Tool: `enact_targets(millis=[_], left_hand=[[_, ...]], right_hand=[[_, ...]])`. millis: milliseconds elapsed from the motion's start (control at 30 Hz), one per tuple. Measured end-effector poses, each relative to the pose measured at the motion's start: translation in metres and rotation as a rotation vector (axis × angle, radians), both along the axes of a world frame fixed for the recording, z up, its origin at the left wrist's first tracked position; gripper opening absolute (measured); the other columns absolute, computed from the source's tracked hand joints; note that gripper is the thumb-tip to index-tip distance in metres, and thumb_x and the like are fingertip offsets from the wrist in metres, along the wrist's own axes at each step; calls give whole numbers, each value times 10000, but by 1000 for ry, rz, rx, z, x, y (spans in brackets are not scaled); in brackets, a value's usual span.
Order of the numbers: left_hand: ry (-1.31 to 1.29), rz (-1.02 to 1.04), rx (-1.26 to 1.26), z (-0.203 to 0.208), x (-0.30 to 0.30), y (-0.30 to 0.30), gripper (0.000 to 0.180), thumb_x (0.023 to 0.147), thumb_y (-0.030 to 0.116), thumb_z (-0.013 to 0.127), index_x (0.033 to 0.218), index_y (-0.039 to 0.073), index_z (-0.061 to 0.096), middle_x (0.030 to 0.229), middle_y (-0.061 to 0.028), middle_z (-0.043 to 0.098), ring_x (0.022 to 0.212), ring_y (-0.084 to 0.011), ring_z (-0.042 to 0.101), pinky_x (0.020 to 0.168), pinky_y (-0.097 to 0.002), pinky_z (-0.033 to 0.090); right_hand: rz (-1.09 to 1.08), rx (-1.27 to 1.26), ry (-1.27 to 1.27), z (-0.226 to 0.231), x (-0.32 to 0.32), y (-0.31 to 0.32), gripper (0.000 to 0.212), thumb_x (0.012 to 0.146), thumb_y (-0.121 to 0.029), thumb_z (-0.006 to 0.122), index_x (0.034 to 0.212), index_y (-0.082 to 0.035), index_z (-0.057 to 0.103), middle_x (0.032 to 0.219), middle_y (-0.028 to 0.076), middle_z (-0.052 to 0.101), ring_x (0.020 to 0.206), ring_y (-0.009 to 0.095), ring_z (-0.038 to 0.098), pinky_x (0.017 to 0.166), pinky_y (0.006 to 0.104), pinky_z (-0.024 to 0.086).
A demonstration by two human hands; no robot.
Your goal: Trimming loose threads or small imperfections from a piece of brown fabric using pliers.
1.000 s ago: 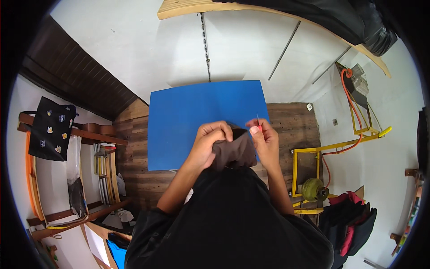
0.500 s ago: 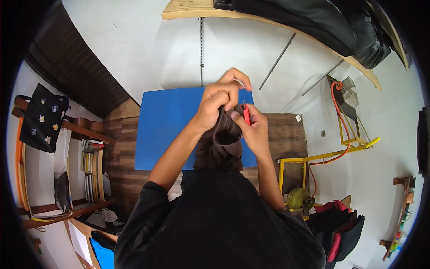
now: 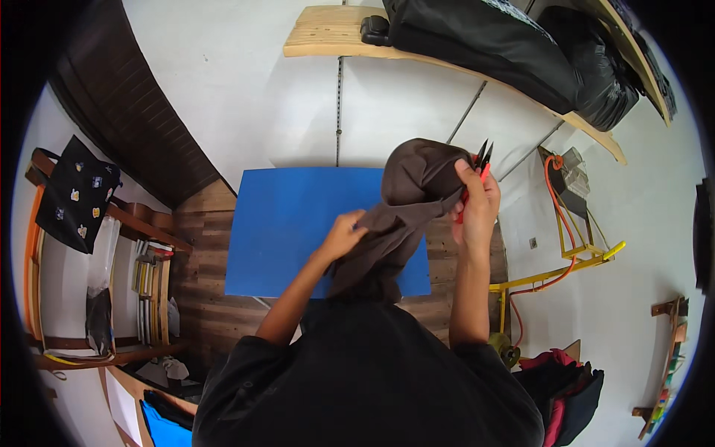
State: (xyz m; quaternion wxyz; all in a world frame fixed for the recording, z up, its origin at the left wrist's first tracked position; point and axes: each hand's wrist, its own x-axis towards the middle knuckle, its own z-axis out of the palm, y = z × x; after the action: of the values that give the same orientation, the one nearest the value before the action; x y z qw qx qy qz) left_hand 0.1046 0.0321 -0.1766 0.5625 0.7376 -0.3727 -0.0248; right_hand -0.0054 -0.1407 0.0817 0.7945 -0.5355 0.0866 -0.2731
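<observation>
Dark brown cloth [image 3: 393, 231] stretches from near my body up over the blue table, its far end bunched into a rounded fold. My right hand [image 3: 480, 208] holds that upper end at the right, thumb pressed over the fabric. In the same hand is a pair of red thread snips [image 3: 485, 171], its dark pointed blades sticking up past the fingers. My left hand [image 3: 345, 235] is closed on the cloth's left edge, lower down; its fingertips are partly hidden by the fabric.
A blue tabletop [image 3: 290, 223] lies below my hands. Black bags rest on a wooden shelf [image 3: 328, 33] above it. At right stands a yellow metal frame [image 3: 551, 274] with an orange hose. Dark and red clothes [image 3: 558, 387] hang at lower right. A shelving rack [image 3: 149, 223] stands left.
My right hand has moved right and up with the snips and cloth, spreading the fabric. My left hand has come down and nearer my body, now on the cloth's left edge.
</observation>
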Motion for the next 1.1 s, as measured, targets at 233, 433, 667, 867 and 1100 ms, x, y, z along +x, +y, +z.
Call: enact_targets(millis=[233,433,667,867,1100], left_hand=[[-37,518,-232,198,50,60,374,841,84,610,1165,-102,590,1169,-191,638,1125,-251,583,997,-338,421],[-845,552,-108,331,58,81,113,787,110,679,840,12,664,699,-99,620,569,-193,563,560,-279,441],[-1099,654,-149,377,52,75,175,795,225,719,796,51,699,685,-103,634,552,-261,581,536,-322,446],[-1106,429,72,355,29,71,326,820,282,706,634,39,594,576,-103,534,516,-279,522,490,-359,404],[-722,352,218,323,48,97,486,879,312,657,585,-46,511,545,-135,475,464,-291,443,481,-371,364]], right_hand=[[-502,-483,-307,46,3,-69,184,883,-162,675,1004,-38,617,694,-56,548,495,-8,382,420,156,263],[-569,-854,-426,63,17,-95,151,924,-44,578,1063,10,597,905,11,613,814,71,556,769,221,463],[-255,-309,-383,67,25,-97,133,924,-68,577,1035,1,598,907,5,633,717,43,540,645,176,426],[-833,-571,-151,19,29,-83,256,981,-165,473,1095,46,564,963,94,632,927,177,583,835,297,447],[-395,-363,-233,-4,41,-80,122,964,-101,503,1029,-19,566,968,65,632,898,143,593,787,283,484]])
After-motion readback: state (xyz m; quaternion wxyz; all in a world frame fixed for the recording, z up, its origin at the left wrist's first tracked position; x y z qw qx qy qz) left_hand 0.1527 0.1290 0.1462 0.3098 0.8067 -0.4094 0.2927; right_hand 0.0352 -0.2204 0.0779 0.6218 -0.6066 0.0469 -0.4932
